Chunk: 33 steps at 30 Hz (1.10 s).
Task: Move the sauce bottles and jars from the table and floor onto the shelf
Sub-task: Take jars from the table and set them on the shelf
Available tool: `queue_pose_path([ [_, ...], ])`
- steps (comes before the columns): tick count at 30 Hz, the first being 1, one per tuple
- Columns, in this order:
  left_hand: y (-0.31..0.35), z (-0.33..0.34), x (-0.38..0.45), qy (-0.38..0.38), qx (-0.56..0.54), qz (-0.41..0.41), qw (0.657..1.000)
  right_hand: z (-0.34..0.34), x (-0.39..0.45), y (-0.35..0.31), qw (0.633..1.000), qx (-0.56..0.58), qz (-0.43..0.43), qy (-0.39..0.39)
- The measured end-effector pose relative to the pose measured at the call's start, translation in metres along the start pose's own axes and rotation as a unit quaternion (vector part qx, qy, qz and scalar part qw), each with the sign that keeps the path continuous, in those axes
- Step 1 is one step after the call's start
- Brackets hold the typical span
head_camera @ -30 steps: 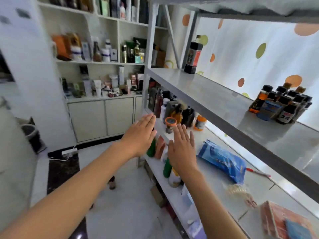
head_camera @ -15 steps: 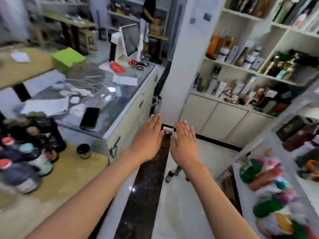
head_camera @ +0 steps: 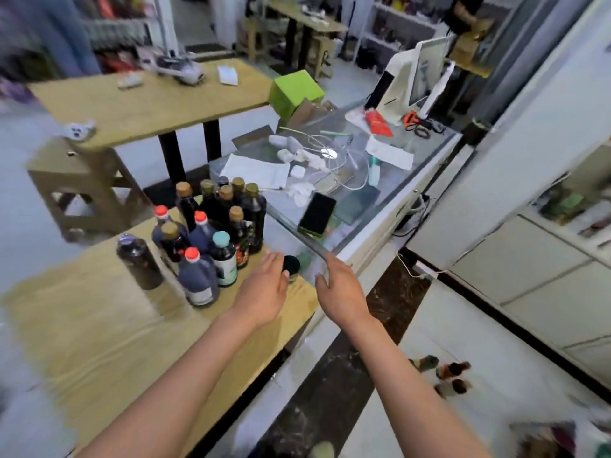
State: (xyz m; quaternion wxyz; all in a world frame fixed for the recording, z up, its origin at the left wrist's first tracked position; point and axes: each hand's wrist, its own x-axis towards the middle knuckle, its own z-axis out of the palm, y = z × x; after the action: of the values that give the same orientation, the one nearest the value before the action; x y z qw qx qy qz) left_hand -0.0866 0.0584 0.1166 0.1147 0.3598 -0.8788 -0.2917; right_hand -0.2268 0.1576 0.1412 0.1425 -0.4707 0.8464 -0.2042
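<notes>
A cluttered shop room fills the frame, with a white floor (head_camera: 496, 325) lower right and pale cabinets at the right edge. The wooden counter (head_camera: 99, 325) takes up the lower left, and beside it, centre frame, a glass-topped counter (head_camera: 390, 193) carries papers, cables and a dark phone (head_camera: 316, 213).

The cluster of sauce bottles (head_camera: 215, 233) stands upright left of centre on the wooden counter, packed close together with dark contents and red, gold and teal caps. One dark bottle (head_camera: 139, 261) stands a little apart to their left. A small black-lidded jar (head_camera: 291, 264) sits at the counter's right edge, just beyond the left hand. A few more bottles (head_camera: 446, 375) lie blurred on the floor at lower right.

The left hand (head_camera: 264, 292) hovers flat near the cluster, fingers (head_camera: 272, 264) straight and held close together, holding nothing. The right hand (head_camera: 340, 289) hangs over the counter's edge, fingers loosely spread, also empty.

The bottles look full, so probably heavy, rigid, smooth-sided and breakable if glass. Taking each around the body below the shoulder seems safer than by the cap. Lifting from the outer ones first should avoid knocking neighbours.
</notes>
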Motion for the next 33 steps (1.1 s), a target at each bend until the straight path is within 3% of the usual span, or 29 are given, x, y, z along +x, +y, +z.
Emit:
queue_pose_path([
  [11,-0.042,0.04,0.028,-0.026,-0.027,-0.204,0.978,0.101,0.099,0.035,0.977,0.085,0.092,-0.171],
  [16,-0.044,0.038,0.059,-0.01,-0.036,-0.261,0.965,0.133,0.144,0.047,0.976,0.02,0.078,-0.203],
  [21,-0.052,0.042,0.078,0.0,-0.028,-0.284,0.958,0.154,0.171,0.04,0.969,-0.099,0.051,-0.223],
  [26,-0.059,0.046,0.081,0.009,-0.017,-0.308,0.951,0.172,0.176,0.037,0.964,-0.148,0.055,-0.215],
  [29,-0.065,0.052,0.076,0.011,-0.024,-0.322,0.946,0.17,0.174,0.044,0.971,-0.127,0.009,-0.204],
  [33,-0.072,0.057,0.063,0.009,-0.032,-0.326,0.945,0.168,0.175,0.051,0.98,0.004,0.0,-0.2],
])
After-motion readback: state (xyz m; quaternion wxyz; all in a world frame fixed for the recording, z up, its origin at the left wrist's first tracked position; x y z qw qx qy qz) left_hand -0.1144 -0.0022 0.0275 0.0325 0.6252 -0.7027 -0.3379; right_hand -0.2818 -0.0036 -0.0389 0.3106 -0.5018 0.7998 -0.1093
